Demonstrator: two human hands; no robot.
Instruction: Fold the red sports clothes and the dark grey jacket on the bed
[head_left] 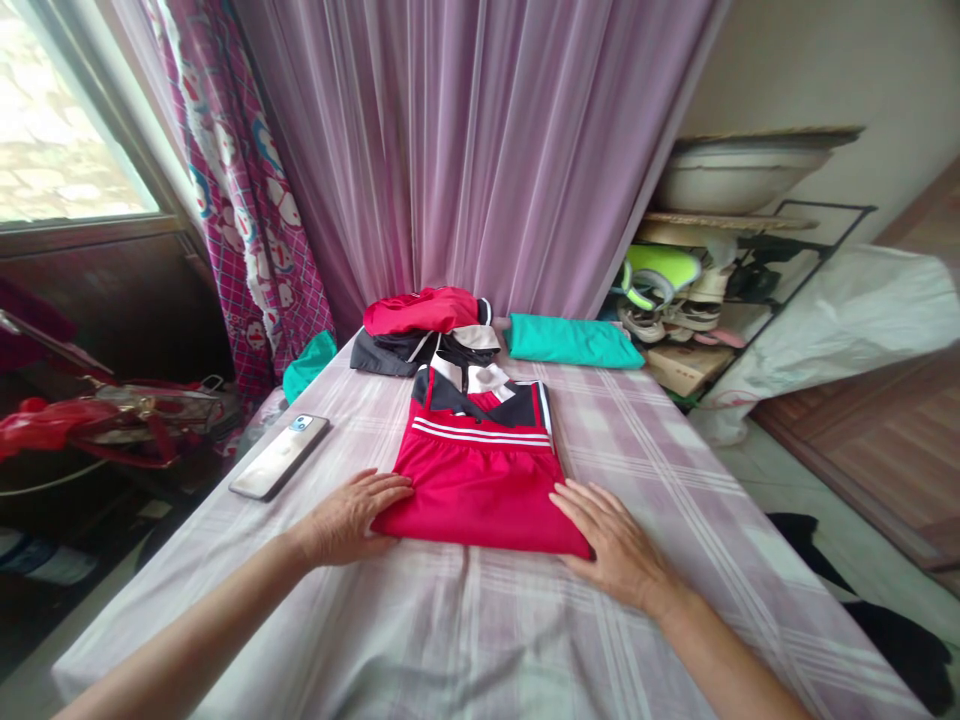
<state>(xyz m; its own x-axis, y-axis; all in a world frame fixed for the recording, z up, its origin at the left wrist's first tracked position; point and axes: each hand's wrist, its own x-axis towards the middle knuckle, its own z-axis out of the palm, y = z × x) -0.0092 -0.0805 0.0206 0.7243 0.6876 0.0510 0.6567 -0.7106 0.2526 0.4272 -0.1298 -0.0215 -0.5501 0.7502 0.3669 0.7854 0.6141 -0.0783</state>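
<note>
Folded red shorts (480, 500) with a white-striped waistband lie flat on the checked cloth in front of me. Beneath their far edge shows a folded black, red and white collared shirt (517, 400). My left hand (352, 518) rests at the shorts' left side, fingers stretched over the edge and thumb by the front corner. On the opposite side, my right hand (611, 540) lies with its fingers spread on the right edge and its thumb near the front corner. Both hands look open and touch the fabric.
A phone (281, 458) lies to the left on the cloth-covered table (675, 520). Behind the shirt are a heap of red and black clothes (427, 315) and a folded teal garment (574, 341). A shoe rack (810, 265) stands right, purple curtains (480, 150) behind.
</note>
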